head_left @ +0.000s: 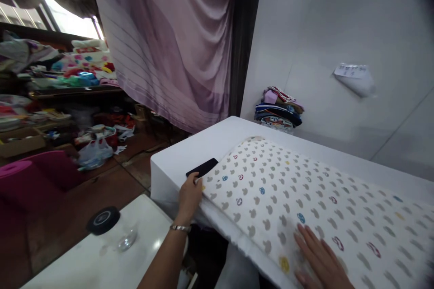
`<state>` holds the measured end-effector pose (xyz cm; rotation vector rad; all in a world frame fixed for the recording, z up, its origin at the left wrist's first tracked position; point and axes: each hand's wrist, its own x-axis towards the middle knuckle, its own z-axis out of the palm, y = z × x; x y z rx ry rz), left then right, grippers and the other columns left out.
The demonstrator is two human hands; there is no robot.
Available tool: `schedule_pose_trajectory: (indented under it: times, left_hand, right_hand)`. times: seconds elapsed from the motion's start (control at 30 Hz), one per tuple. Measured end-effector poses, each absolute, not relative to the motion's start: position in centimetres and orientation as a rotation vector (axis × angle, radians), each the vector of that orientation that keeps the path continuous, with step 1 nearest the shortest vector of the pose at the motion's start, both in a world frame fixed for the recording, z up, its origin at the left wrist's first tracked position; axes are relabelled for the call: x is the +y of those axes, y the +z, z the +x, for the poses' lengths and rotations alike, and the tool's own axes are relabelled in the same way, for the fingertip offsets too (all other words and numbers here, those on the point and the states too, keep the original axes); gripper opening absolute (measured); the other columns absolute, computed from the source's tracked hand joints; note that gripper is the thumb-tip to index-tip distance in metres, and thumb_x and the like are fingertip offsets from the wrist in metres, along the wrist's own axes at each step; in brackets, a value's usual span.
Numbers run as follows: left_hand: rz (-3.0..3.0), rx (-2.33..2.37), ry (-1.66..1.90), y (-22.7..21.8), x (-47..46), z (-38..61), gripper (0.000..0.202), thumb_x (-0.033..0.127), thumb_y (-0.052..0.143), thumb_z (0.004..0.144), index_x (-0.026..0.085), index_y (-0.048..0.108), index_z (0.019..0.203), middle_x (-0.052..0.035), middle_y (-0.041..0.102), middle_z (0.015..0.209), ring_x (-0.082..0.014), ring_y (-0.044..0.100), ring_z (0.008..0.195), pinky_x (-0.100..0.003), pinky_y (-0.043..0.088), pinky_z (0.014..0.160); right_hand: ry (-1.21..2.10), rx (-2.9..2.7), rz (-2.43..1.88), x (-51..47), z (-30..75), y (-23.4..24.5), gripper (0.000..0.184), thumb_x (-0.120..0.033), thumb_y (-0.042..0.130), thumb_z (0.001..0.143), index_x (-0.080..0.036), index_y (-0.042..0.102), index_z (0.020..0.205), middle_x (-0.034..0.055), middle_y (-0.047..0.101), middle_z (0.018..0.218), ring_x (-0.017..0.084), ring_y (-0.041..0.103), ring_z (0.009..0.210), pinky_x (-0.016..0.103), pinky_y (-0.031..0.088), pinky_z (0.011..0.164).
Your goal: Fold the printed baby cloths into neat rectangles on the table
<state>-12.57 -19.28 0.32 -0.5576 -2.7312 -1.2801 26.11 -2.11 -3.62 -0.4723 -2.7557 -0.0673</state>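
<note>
A white cloth printed with grey shapes and small coloured motifs lies spread over a white-covered table. At its near left corner, my left hand has thumb and fingers closed on the edge. Just beyond those fingertips is a flat black rectangular object, partly beside the cloth's edge. My right hand, slightly blurred, rests with outstretched fingers on the printed cloth near its front edge. A bracelet circles my left wrist.
A stack of folded fabrics stands against the wall. At the lower left, a white surface bears a round black object and a clear glass. A purple curtain hangs behind. Cluttered goods and a plastic bag are at left.
</note>
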Motion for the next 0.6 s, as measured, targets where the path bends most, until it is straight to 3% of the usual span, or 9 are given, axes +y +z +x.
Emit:
schedule_pose_trajectory:
  times: [0.1, 0.23, 0.4, 0.6]
  left_hand:
    - [-0.578, -2.762, -1.143, 0.1, -19.4, -12.7, 0.034, 0.028, 0.049, 0.085, 0.023, 0.058, 0.117, -0.0054, 0.069, 0.103, -0.0218, 0.063, 0.094, -0.031, 0.047, 0.080]
    - [-0.626, -2.768, -0.970, -0.6, -19.5, -13.0, 0.033, 0.028, 0.048, 0.085, 0.023, 0.059, 0.116, -0.0055, 0.067, 0.110, -0.0219, 0.063, 0.098, -0.032, 0.047, 0.083]
    - [-0.742, -2.852, -0.803, -0.4, -20.2, -13.6, 0.027, 0.029, 0.050, 0.084, 0.025, 0.062, 0.109, -0.0034, 0.067, 0.110, -0.0204, 0.063, 0.095, -0.030, 0.048, 0.080]
    - [-0.911, -2.784, -0.552, 3.9, -18.3, -15.1, 0.025, 0.041, 0.052, 0.085, 0.025, 0.061, 0.103, -0.0043, 0.065, 0.100, -0.0202, 0.061, 0.094, -0.028, 0.045, 0.071]
  right_hand:
    - [0.122, -2.846, -0.392, -2.7, 20.0, 0.9, 0.064, -0.047, 0.038, 0.092, -0.034, 0.011, 0.149, -0.0007, 0.021, 0.153, 0.027, 0.026, 0.138, 0.047, 0.030, 0.109]
    - [0.332, -2.926, -0.331, -2.2, 11.5, 4.1, 0.059, -0.049, 0.029, 0.095, -0.027, 0.017, 0.149, 0.0021, 0.015, 0.154, 0.024, 0.013, 0.142, 0.049, 0.016, 0.114]
    - [0.489, -3.077, -0.373, -1.3, 4.4, 1.9, 0.068, -0.058, 0.022, 0.094, -0.017, 0.023, 0.148, 0.0068, 0.013, 0.155, 0.024, 0.006, 0.143, 0.048, 0.007, 0.115]
    - [0.474, -3.068, -0.312, -1.7, 3.6, -0.9, 0.066, -0.057, 0.019, 0.095, -0.018, 0.024, 0.148, 0.0055, 0.011, 0.155, 0.024, 0.006, 0.143, 0.048, 0.005, 0.115]
